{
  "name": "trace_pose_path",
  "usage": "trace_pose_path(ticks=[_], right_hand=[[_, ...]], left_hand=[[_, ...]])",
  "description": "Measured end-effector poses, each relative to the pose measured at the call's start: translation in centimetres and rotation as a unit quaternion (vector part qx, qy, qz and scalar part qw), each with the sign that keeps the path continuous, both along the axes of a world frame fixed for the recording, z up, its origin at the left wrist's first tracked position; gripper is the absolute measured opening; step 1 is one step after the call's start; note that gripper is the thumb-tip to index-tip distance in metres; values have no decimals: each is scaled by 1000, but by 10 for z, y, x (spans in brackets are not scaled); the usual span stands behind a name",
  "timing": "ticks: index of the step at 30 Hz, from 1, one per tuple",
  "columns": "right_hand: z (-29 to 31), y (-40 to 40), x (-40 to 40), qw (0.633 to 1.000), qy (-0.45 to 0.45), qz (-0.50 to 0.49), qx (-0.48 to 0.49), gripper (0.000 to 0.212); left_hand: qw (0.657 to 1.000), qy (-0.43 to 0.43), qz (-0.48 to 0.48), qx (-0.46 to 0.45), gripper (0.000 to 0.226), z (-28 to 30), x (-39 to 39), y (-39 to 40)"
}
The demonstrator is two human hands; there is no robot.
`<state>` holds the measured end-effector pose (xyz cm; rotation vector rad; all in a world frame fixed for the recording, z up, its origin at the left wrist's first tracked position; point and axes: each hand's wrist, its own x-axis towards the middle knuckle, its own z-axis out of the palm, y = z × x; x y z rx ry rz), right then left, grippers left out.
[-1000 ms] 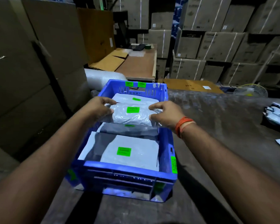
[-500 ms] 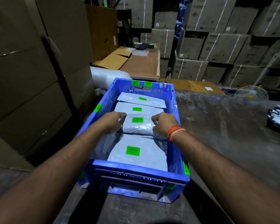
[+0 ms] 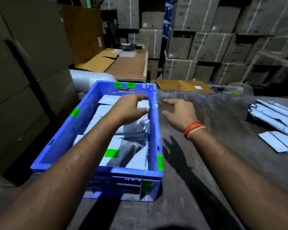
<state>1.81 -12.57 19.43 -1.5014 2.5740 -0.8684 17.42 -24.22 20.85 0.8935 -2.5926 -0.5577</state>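
Packets [image 3: 105, 113] partly hidden beneath left hand [image 3: 131, 109]

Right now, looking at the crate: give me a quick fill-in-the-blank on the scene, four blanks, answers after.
1. The packets lie in a ____ crate.
2. The left hand is over the crate and the right hand is beside it; both hold ____.
3. The sticker on the nearest packet is ____.
4. The orange band is on the ____ wrist.

Missing words: blue; nothing; green; right.
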Motion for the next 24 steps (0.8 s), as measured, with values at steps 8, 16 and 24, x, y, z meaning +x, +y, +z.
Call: trace_pose_path(ticks=[8, 16, 24], right_hand=[[-24, 103, -123, 997, -13, -78, -1, 45], [-95, 227, -275, 989, -87, -114, 36, 44], [-161, 317, -396, 976, -152, -137, 67, 46]], left_hand=[[998, 37, -41, -28, 50, 7, -134, 104], [993, -71, -79, 55, 52, -79, -314, 225], [974, -100, -44, 200, 43, -144, -424, 296]])
